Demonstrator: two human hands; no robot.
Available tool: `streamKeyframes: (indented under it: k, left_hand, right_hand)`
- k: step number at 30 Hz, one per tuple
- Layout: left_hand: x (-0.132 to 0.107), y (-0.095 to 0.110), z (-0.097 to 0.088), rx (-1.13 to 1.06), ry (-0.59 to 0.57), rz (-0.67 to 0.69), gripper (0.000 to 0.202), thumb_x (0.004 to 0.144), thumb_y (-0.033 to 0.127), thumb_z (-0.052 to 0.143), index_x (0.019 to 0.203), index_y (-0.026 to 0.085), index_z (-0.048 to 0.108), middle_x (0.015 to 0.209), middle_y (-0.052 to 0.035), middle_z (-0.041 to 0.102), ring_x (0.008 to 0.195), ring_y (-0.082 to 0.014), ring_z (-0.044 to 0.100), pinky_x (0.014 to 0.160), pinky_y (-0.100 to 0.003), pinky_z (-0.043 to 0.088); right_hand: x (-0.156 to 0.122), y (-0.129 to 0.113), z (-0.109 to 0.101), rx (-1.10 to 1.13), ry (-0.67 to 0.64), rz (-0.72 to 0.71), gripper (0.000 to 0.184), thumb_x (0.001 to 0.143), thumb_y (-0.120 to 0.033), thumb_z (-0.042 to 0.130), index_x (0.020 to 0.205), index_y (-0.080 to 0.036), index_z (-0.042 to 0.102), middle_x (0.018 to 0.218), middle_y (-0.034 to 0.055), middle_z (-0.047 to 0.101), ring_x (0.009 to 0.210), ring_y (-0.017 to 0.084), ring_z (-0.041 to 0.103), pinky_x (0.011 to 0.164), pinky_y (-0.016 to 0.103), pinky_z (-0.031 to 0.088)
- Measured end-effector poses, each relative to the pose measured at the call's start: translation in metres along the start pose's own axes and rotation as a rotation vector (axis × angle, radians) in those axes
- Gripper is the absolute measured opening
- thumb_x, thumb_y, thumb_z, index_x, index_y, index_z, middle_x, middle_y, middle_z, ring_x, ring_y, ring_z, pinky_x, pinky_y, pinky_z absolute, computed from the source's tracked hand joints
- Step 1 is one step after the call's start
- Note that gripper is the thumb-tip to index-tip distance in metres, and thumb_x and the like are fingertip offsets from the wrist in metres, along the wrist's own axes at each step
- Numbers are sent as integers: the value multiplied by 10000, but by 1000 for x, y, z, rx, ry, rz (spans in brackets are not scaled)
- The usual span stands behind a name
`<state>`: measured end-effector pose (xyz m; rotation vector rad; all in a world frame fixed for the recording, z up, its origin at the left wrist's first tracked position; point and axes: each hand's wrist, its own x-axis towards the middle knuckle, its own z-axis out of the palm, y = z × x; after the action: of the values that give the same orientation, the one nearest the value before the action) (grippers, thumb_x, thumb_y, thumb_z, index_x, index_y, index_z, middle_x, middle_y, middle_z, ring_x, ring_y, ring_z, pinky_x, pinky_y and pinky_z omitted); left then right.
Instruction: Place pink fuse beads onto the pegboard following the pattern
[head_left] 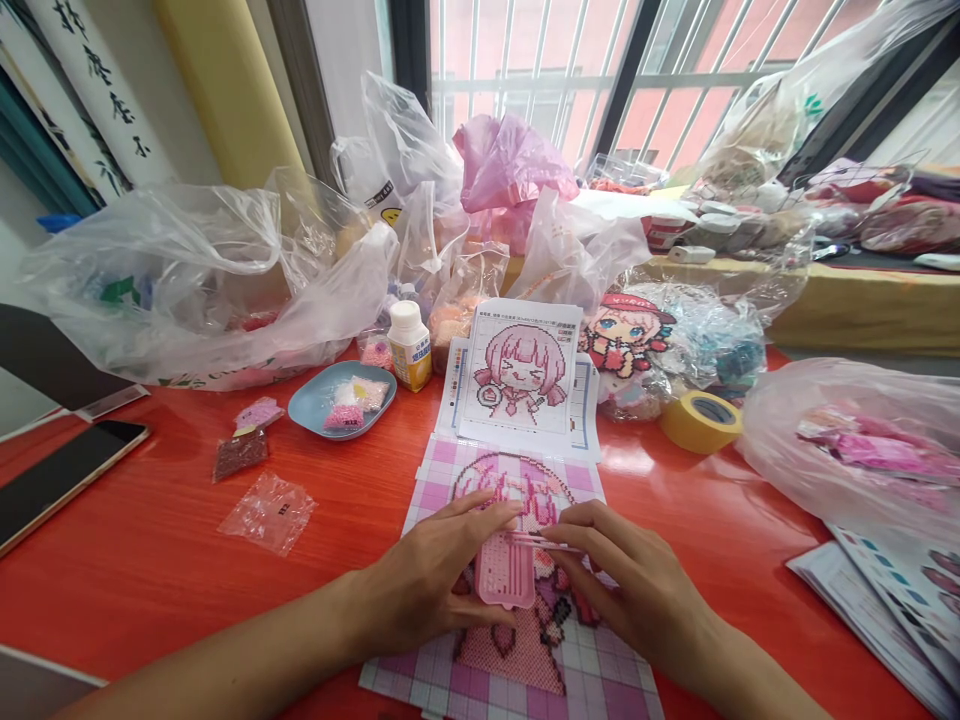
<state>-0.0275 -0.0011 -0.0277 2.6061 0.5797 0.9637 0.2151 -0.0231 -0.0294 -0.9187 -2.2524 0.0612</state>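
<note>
My left hand (pixel 442 550) grips a small pink bead tray (pixel 506 575) by its sides, thumb below and fingers above. My right hand (pixel 630 570) is closed on a pair of tweezers (pixel 536 540), whose tips reach over the tray's upper part. Both hands are above a gridded pegboard (pixel 510 680) that bears a half-hidden pink bead figure with dark outlines. Beyond it, a printed pattern sheet (pixel 521 370) of a pink-haired character leans at the board's top edge. My hands and the tray cover the board's middle.
On the left are a blue dish (pixel 307 400) with bead bags, a bag of brown beads (pixel 240 453), a clear bag (pixel 270 512) and a phone (pixel 67 480). A white bottle (pixel 409 345) stands behind. Yellow tape (pixel 701 421), plastic bags (pixel 862 430) and papers (pixel 877 610) lie right.
</note>
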Motion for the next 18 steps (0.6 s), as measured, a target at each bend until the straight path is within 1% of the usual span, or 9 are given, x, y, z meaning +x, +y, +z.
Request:
streamKeyframes:
  k: [4,8,13,18]
  left_hand:
    - [1,1,0,22,9,-2,788,831,489,593,1445,158,226,1188,-174,661,1229,-292,557,1033,-424,465]
    - [1,0,-1,67,30,-9,754,843,467,590,1435,152,246,1192,-166,663,1231,-280,556,1040,-417,458]
    - [2,0,-4,120,76,-87,702,861,441,576,1425,152,275,1231,-175,641,1274,-297,510,1023,-437,475]
    - [3,-1,-5,166,119,-138,746,863,423,578,1454,161,205,1217,-174,647,1249,-294,538,1018,-478,473]
  right_hand:
    - [1,1,-1,-5,7,2,155,926,-139,482,1067,-175,535,891,48,587,741,104,588,585,210,485]
    - [2,2,-5,-17,29,6,141,916,-133,496,1045,-173,537,876,44,582,690,89,558,538,191,456]
    - [2,5,-12,-37,41,10,113,910,-137,505,1009,-180,536,865,37,585,647,77,533,509,186,425]
    - [2,8,-17,-35,18,20,31,902,-169,532,928,-182,543,808,21,580,655,82,544,517,195,417]
